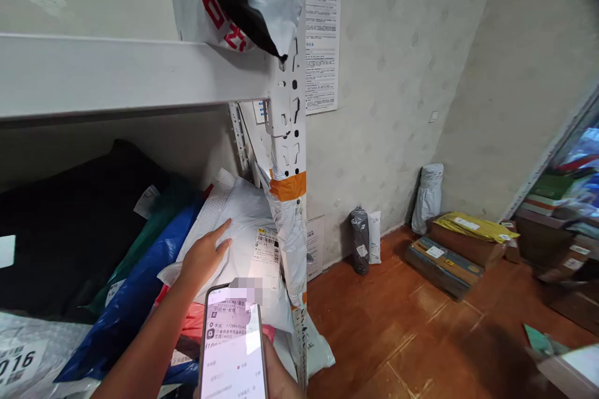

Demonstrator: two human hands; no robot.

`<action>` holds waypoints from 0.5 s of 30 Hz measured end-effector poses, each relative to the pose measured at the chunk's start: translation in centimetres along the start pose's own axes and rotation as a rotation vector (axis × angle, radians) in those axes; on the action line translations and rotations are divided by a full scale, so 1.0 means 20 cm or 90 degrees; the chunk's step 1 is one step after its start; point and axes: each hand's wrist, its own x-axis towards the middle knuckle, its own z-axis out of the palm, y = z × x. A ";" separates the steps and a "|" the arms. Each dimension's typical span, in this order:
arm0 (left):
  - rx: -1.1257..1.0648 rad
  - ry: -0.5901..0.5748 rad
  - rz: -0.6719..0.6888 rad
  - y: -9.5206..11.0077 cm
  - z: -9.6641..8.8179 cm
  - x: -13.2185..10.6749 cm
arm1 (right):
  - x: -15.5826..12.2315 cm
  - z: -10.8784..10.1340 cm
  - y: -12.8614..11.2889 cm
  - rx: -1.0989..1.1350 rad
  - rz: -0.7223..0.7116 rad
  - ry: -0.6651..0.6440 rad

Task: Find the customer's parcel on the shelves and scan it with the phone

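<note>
My left hand (204, 257) reaches in from the lower left and lies on a white plastic mailing bag (246, 209), its thumb and forefinger stretched apart. The bag carries a printed shipping label (266, 252), which is brightly lit. In front of the bag, my right hand (279, 371) grips a smartphone (233, 349); only part of that hand shows, at the lower edge. The phone's lit screen displays a picture of a label with text under it. Beside the white bag lie a blue parcel bag (135, 293) and a pinkish-red bag (194, 319).
A white perforated rack post (286, 149) stands right of the bags, below a shelf beam (131, 75). A large black bag (70, 230) fills the shelf's left. Across the tiled floor (374, 336) are a dark wrapped parcel (359, 240), boxes (444, 265) and another rack.
</note>
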 end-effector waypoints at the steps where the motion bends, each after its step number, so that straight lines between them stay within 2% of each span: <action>1: -0.003 -0.002 -0.004 0.00 0.00 0.00 | 0.03 0.00 0.03 0.037 0.032 -0.012; 4: -0.009 -0.005 -0.013 0.01 -0.01 -0.01 | 0.10 -0.02 0.10 0.143 0.155 -0.005; 6: -0.011 -0.005 -0.013 0.01 -0.01 -0.01 | 0.11 -0.04 0.11 0.157 0.181 0.018; 8: -0.010 -0.005 -0.011 0.01 -0.01 0.00 | 0.08 -0.06 0.09 0.128 0.147 0.015; 12: -0.003 -0.003 -0.017 0.02 -0.01 0.00 | -0.08 -0.02 -0.04 0.055 0.066 -0.029; 15: 0.003 0.003 -0.014 0.02 0.00 0.00 | -0.17 0.02 -0.11 0.008 0.055 -0.011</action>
